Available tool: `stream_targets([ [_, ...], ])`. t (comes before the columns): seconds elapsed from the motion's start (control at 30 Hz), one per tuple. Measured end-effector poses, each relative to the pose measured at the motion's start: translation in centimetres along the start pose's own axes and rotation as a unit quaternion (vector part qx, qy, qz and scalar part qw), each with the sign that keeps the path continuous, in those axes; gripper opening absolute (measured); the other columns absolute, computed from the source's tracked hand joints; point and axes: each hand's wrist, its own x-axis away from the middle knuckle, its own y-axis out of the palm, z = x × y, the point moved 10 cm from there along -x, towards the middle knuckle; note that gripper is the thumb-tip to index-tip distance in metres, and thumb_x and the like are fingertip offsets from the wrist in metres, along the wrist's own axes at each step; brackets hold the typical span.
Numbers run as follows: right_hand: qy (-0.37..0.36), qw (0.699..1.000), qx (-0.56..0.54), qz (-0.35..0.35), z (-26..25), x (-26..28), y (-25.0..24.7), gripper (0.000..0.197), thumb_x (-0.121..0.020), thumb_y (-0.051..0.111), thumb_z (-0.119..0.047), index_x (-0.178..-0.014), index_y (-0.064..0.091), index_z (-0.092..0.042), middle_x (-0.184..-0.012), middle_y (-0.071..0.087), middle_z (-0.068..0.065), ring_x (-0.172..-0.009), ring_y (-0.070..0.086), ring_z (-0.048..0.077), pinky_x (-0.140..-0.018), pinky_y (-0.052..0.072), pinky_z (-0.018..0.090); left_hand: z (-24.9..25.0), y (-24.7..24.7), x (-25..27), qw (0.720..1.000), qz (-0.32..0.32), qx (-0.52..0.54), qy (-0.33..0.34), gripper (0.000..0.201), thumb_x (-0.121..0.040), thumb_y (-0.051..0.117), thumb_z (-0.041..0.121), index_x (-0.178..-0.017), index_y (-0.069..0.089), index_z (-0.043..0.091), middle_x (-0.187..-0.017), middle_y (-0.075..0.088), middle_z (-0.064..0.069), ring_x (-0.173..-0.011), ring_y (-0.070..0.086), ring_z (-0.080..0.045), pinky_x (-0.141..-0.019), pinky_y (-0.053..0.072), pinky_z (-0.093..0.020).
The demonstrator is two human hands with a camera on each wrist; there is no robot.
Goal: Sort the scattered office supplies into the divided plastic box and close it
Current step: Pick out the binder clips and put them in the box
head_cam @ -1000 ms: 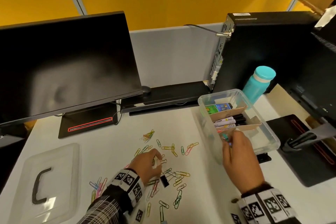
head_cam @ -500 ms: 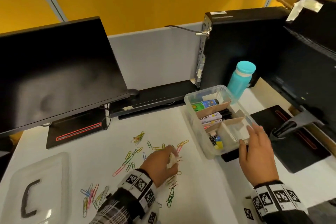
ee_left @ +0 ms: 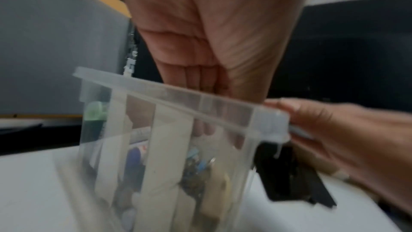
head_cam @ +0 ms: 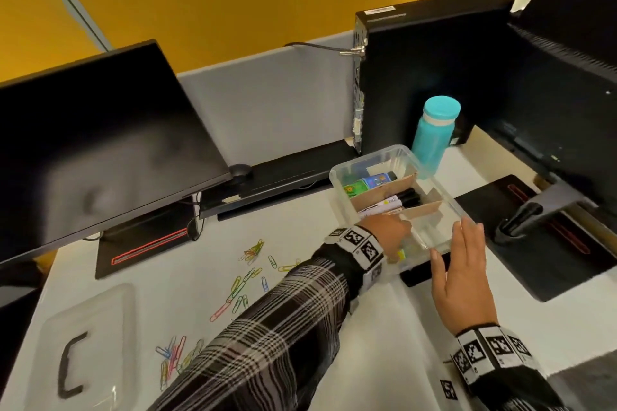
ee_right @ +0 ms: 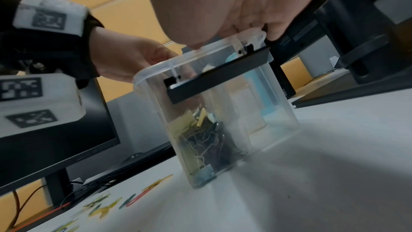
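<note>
Head view: my left hand (head_cam: 389, 233) is reaching into the near-left compartment of the plastic box (head_cam: 447, 200), grip bunched, contents hidden so I can't tell what it carries; my right hand (head_cam: 462, 272) lies flat-fingered against the near rim, and the remaining paper clips (head_cam: 248, 277) lie on the table (head_cam: 384, 337) behind and left of the left grip, so left is the nearer hand. Left wrist view: fingers (ee_left: 200, 75) are curled together and pointing straight down past the rim, right fingertips touching the corner beside them. Right wrist view: the right grip is loose, thumb and fingertips resting on the rim, binder clips (ee_right: 207, 140) piled in the compartment directly below.
</note>
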Motion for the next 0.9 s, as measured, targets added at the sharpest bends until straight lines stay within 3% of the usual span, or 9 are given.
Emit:
stream_targets([
  [0.1,-0.012,0.999,0.030,0.005,-0.9,0.1,-1.0,0.066,-0.092,0.026,-0.045,-0.146,0.021,-0.007,-0.158,0.011,0.010,-0.146,-0.002,0.023,-0.118,0.013,0.049,-2.3,-2.2,3.4,0.982,0.130,0.136,0.003,0.031,-0.090,0.055,0.020,-0.121,0.056,0.019,-0.124,0.059,-0.002,-0.110,0.056,-0.021,-0.093,0.045,-0.030],
  [0.17,-0.083,0.994,0.061,0.030,-3.7,0.8,-1.9,0.061,-0.091,0.031,-0.041,-0.141,0.030,-0.008,-0.155,0.018,0.015,-0.146,0.004,0.031,-0.118,0.009,0.047,-5.3,-2.8,7.2,0.956,0.228,0.182,-0.020,0.027,-0.091,0.052,0.017,-0.118,0.057,0.022,-0.118,0.060,0.003,-0.104,0.058,-0.014,-0.090,0.047,-0.028],
  [0.23,-0.194,0.979,0.050,0.038,-8.1,2.5,-1.7,0.052,-0.091,0.035,-0.037,-0.135,0.040,-0.010,-0.150,0.029,0.016,-0.142,0.017,0.036,-0.116,0.016,0.046,-9.0,-1.2,11.0,0.943,0.262,0.190,-0.071,0.024,-0.092,0.051,0.018,-0.113,0.057,0.026,-0.114,0.058,0.008,-0.099,0.056,-0.008,-0.088,0.049,-0.028],
  [0.3,-0.288,0.958,0.019,0.004,-12.1,5.0,0.3,0.038,-0.093,0.035,-0.035,-0.122,0.051,-0.016,-0.138,0.041,0.009,-0.130,0.033,0.031,-0.107,0.031,0.043,-12.2,2.5,13.9,0.945,0.236,0.187,-0.125,0.022,-0.092,0.051,0.021,-0.112,0.056,0.029,-0.114,0.054,0.011,-0.099,0.054,-0.005,-0.088,0.050,-0.028],
  [0.4,-0.392,0.911,0.031,-0.122,-14.9,9.0,6.7,0.017,-0.088,0.047,-0.031,-0.100,0.056,-0.023,-0.111,0.055,-0.004,-0.103,0.045,0.014,-0.083,0.049,0.029,-14.3,9.2,16.7,0.964,0.135,0.164,-0.159,0.028,-0.089,0.055,0.032,-0.117,0.053,0.031,-0.118,0.050,0.011,-0.107,0.049,-0.007,-0.092,0.047,-0.033],
  [0.53,-0.468,0.844,0.079,-0.252,-15.5,13.5,13.0,0.012,-0.082,0.050,-0.034,-0.088,0.059,-0.028,-0.091,0.058,-0.011,-0.086,0.044,0.008,-0.076,0.038,0.017,-13.4,14.6,18.1,0.975,0.054,0.160,-0.144,0.050,-0.082,0.065,0.039,-0.127,0.047,0.030,-0.128,0.045,0.008,-0.117,0.045,-0.013,-0.097,0.042,-0.031],
  [0.67,-0.490,0.796,0.084,-0.346,-15.2,16.5,15.8,0.015,-0.084,0.049,-0.033,-0.090,0.060,-0.027,-0.099,0.060,-0.009,-0.086,0.054,0.012,-0.066,0.050,0.024,-12.8,15.9,17.6,0.980,0.027,0.120,-0.157,0.054,-0.083,0.062,0.039,-0.132,0.043,0.025,-0.131,0.042,0.002,-0.119,0.042,-0.019,-0.096,0.043,-0.036],
  [0.77,-0.472,0.802,0.094,-0.354,-13.7,16.2,16.5,0.019,-0.080,0.053,-0.028,-0.096,0.062,-0.025,-0.113,0.061,-0.008,-0.098,0.057,0.012,-0.072,0.054,0.024,-13.1,16.2,17.2,0.980,0.029,0.091,-0.172,0.046,-0.086,0.060,0.036,-0.126,0.046,0.019,-0.130,0.042,-0.003,-0.118,0.041,-0.023,-0.093,0.044,-0.038],
  [0.9,-0.404,0.855,0.096,-0.310,-11.9,13.4,15.4,0.035,-0.073,0.061,-0.022,-0.107,0.064,-0.017,-0.124,0.061,0.003,-0.113,0.059,0.020,-0.087,0.055,0.031,-14.0,15.9,17.4,0.971,0.069,0.143,-0.181,0.038,-0.085,0.059,0.028,-0.120,0.050,0.018,-0.123,0.046,-0.005,-0.114,0.043,-0.023,-0.092,0.045,-0.037],
])
